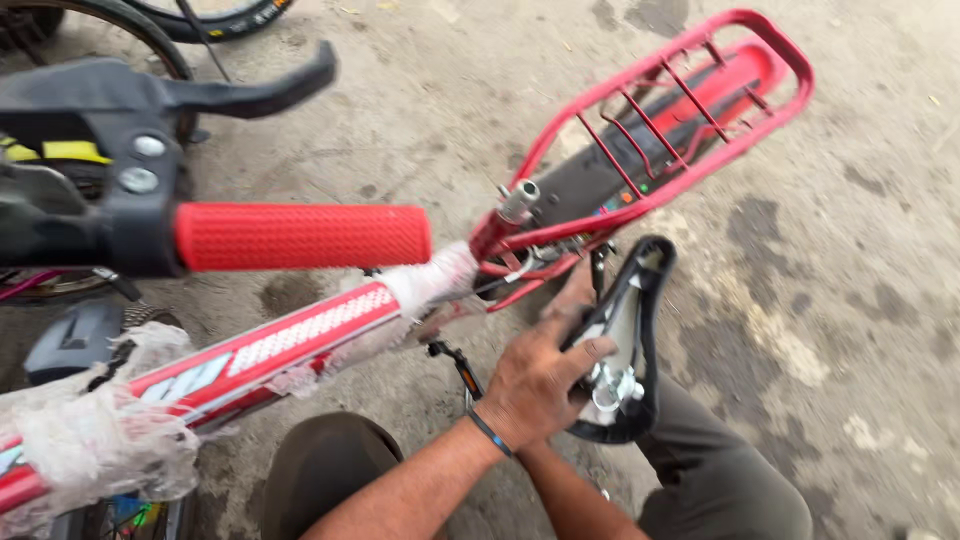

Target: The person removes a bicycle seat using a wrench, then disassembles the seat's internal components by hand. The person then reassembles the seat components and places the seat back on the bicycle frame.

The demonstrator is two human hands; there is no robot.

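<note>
A black bicycle saddle is turned underside up, its metal rail clamp showing. My left hand, with a dark wristband, is closed over the saddle's wide end beside the clamp. My right hand is mostly hidden beneath the left; only some fingers show against the saddle's edge, and its grip cannot be made out. The saddle hangs just below and right of the open seat tube of a red bicycle frame.
A red rear rack reaches to the upper right. A red handlebar grip and black brake lever cross the near left. Plastic wrap clings to the frame. A pedal hangs below. Another tyre is behind. My knees rest on concrete ground.
</note>
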